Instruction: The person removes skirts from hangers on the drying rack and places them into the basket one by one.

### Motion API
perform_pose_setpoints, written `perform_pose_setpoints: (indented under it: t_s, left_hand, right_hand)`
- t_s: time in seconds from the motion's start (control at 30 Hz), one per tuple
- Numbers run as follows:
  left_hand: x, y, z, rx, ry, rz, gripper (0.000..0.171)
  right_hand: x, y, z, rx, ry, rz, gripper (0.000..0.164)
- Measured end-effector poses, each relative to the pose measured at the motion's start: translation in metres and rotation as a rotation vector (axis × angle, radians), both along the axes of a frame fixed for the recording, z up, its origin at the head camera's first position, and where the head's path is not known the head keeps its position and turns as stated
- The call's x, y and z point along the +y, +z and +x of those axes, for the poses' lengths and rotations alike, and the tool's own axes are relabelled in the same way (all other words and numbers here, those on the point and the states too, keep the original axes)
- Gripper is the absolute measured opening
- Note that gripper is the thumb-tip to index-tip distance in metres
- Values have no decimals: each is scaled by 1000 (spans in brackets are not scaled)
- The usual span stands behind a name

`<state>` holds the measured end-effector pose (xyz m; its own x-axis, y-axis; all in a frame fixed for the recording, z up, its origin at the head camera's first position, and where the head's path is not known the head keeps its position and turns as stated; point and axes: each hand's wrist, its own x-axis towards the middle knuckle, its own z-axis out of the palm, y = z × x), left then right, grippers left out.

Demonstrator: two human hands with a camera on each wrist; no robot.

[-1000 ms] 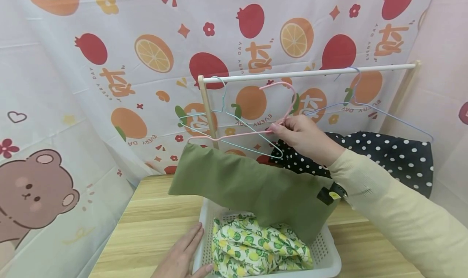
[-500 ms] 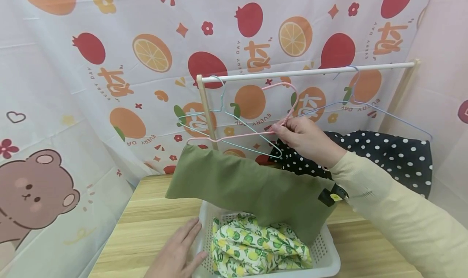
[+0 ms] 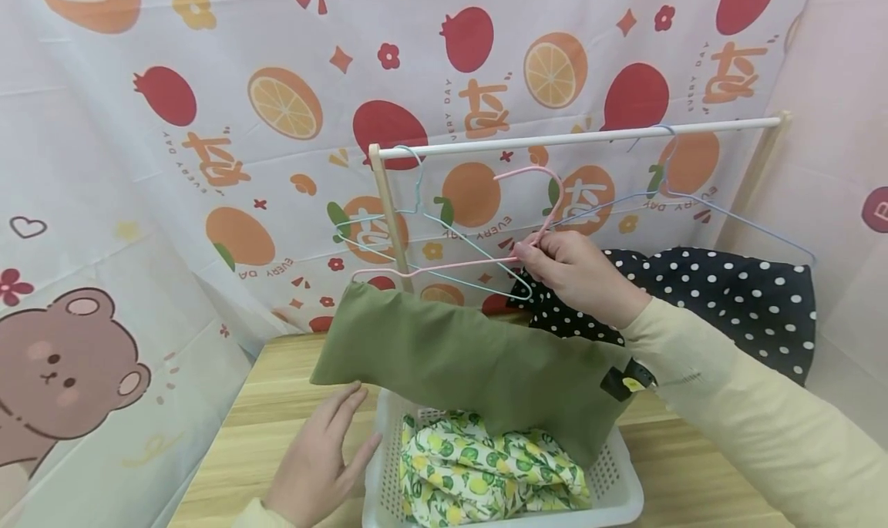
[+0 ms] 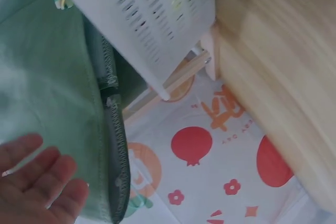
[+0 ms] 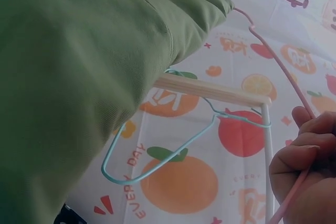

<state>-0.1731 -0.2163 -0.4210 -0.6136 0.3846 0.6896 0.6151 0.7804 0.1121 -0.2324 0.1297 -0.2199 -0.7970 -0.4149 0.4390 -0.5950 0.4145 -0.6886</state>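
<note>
My right hand (image 3: pixel 572 270) grips a pink hanger (image 3: pixel 458 265) just below its hook. From that hanger droops a green cloth garment (image 3: pixel 451 351), its lower right part over the basket. My left hand (image 3: pixel 321 451) is beside the white basket (image 3: pixel 372 466), fingers extended, near the garment's lower left corner. In the left wrist view the fingers (image 4: pixel 50 171) lie in front of the green fabric (image 4: pixel 47 87); whether they touch it I cannot tell. The right wrist view has curled fingers (image 5: pixel 315 142) around the pink wire.
A rack with a white rail (image 3: pixel 576 138) stands behind. On it hang a light blue hanger (image 3: pixel 479 247) and a blue-violet hanger (image 3: pixel 742 221) bearing a black polka-dot garment (image 3: pixel 749 297). Lemon-print cloth (image 3: pixel 479 466) lies in the basket on the wooden table (image 3: pixel 264 405).
My left hand has left the basket's rim and moved up toward the garment's lower left corner. The pink hanger and green garment have sunk slightly, still in my right hand.
</note>
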Motion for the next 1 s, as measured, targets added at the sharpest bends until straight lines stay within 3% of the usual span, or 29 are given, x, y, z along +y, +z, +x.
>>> perform_pose_setpoints:
  t_s: [0.23, 0.43, 0.53, 0.77, 1.0]
  left_hand:
    - [3, 21, -13, 144, 56, 133, 61]
    - [4, 47, -31, 200, 66, 249, 63]
    - [5, 56, -38, 196, 67, 276, 62]
    - [12, 68, -49, 82, 97, 289, 63]
    - [20, 69, -56, 76, 91, 299, 37]
  right_hand:
    - [0, -4, 1, 37, 9, -2, 26]
    - [1, -5, 3, 47, 13, -15, 23]
    - [1, -6, 3, 53, 21, -20, 23]
    - [2, -8, 3, 61, 24, -21, 21]
    - [4, -8, 2, 66, 17, -13, 20]
